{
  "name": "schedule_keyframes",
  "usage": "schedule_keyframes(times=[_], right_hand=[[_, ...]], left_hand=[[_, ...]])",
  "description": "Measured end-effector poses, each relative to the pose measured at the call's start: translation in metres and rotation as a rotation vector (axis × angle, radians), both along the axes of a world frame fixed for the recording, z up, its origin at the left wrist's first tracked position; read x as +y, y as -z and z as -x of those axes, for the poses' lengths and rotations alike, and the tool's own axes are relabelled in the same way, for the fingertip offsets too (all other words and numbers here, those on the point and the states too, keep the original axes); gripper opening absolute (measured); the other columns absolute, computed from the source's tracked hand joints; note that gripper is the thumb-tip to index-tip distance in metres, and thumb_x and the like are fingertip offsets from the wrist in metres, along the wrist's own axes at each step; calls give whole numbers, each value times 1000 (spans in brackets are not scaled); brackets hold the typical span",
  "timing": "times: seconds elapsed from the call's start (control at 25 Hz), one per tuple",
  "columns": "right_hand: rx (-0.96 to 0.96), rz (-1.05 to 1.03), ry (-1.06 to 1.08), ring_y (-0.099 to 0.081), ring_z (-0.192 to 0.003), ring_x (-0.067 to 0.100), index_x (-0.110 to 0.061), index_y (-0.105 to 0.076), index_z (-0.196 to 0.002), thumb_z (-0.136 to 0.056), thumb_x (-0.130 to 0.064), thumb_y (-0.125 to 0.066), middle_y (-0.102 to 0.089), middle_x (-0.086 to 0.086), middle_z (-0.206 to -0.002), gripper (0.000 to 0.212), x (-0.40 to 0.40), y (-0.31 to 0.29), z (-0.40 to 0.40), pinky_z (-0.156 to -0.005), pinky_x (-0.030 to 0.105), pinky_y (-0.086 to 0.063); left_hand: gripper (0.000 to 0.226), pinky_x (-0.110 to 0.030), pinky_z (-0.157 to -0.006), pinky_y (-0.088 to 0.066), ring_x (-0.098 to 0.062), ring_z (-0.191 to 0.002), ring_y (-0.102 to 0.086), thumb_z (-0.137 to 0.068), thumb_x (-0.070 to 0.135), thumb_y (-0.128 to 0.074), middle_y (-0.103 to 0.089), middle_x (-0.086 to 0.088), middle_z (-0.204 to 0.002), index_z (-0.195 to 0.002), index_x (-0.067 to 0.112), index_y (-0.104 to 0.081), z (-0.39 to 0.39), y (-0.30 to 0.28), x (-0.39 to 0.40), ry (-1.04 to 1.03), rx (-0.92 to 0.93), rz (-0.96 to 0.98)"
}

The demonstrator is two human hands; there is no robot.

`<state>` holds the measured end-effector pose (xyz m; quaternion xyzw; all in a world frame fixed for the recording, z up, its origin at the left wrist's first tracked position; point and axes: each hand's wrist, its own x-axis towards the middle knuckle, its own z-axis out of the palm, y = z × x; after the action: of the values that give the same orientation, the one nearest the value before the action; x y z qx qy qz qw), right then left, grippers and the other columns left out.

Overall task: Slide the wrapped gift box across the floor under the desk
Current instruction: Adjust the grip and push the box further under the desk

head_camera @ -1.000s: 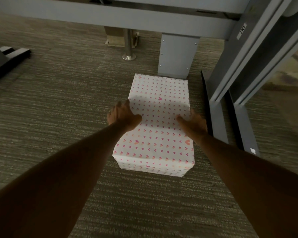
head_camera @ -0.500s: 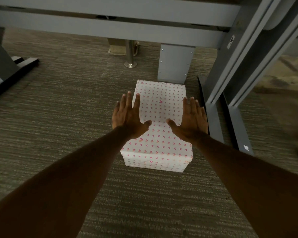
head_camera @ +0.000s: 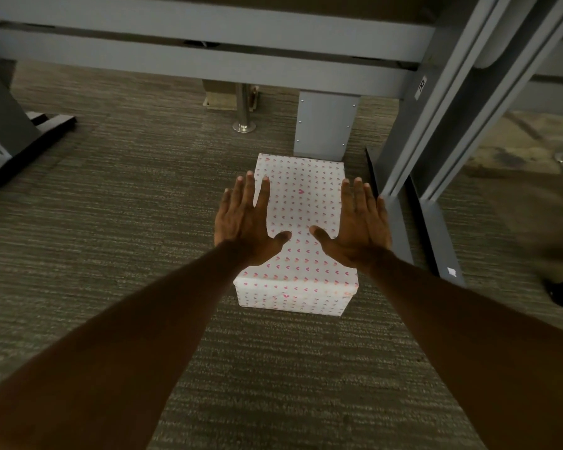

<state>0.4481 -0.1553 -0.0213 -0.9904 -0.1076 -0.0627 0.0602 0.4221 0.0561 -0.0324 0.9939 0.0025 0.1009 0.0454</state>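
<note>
Two risks stand out: beyond both hands, the grey metal desk leg (head_camera: 324, 125) blocks the white heart-patterned wrapped gift box (head_camera: 301, 203), which could jam there. Left hand (head_camera: 246, 224) and right hand (head_camera: 358, 227) hover flat, fingers spread, gripping nothing.

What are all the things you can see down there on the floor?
gift box: one, white with pink hearts, on the carpet in the middle
carpet: one, grey-brown, all over the floor
desk frame: one, grey, across the top and down the right
grey panel: one, just behind the box
metal pole: one, silver, far back
label: one, white, marked R, on the right desk leg
hands: two, open and flat, left hand and right hand over the box's sides
</note>
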Motion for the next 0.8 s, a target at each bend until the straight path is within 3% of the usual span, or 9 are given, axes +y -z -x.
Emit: schedule_keyframes(times=[0.28, 0.4, 0.52, 0.68, 0.8], right_hand=[[-21, -16, -1, 8, -150, 32, -13, 10, -153, -81, -79, -35, 9, 14, -164, 107, 2, -7, 5, -121, 53, -1], [21, -57, 26, 3, -150, 33, -14, 7, -154, -84, -73, -41, 5, 15, -164, 103, -1, 1, 1, -121, 52, -5], [105, -192, 94, -12, -148, 38, -16, -7, -155, -88, -59, -53, -11, 17, -163, 91, -3, 9, -8, -117, 55, -23], [145, -308, 195, -41, -136, 39, -13, -33, -148, -92, -43, -60, -42, 18, -150, 69, -1, 19, -21, -101, 48, -45], [152, -414, 250, -60, -112, 34, -6, -50, -135, -94, -27, -61, -60, 18, -129, 48, -1, 32, -28, -84, 36, -54]], left_hand=[[110, -45, -117, 5, -31, -148, 10, -76, 74, -46, 11, -16, -161, -152, 19, 12, 10, -4, 7, 18, -34, -50], [105, -49, -116, -14, -34, -148, -2, -77, 59, -61, 1, -15, -162, -153, 20, 0, 4, 1, 4, -19, 40, 58], [87, -50, -100, -45, -36, -139, -31, -78, 33, -71, -24, -15, -155, -150, 20, -24, -5, 8, 2, -147, 117, 232], [58, -45, -92, -48, -36, -130, -42, -85, 17, -65, -40, -15, -142, -139, 15, -43, -19, 25, 8, -230, 157, 409], [47, -33, -72, -54, -36, -113, -56, -88, 11, -62, -51, -16, -135, -134, 12, -50, -31, 43, 12, -286, 190, 508]])
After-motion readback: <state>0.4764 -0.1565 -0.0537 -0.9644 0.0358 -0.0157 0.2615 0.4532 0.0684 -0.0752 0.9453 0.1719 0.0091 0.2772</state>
